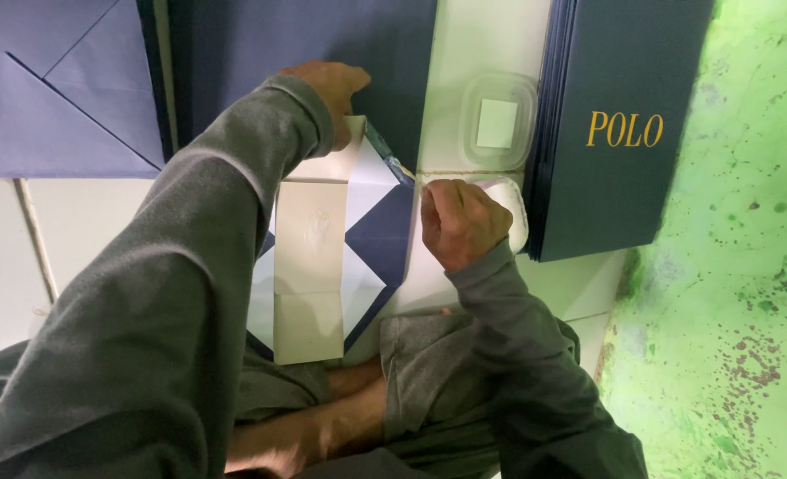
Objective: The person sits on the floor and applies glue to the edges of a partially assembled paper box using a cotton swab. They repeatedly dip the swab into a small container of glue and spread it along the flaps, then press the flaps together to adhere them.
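Half-built navy paper bag (371,235) lies flat on the white floor (101,239): white bottom flaps folded, top corner not yet down. Left hand (330,93) fingers press that flap, curled. Right hand (460,222), closed, pinches a thin strip (386,153) just past its fingertips. Lidded tub (498,122) beyond.

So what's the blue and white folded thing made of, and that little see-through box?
The folded bag looks like stiff matte paper: sharp creases, flat panels. The little box looks like clear, slightly glossy plastic: the pale square inside shows through.
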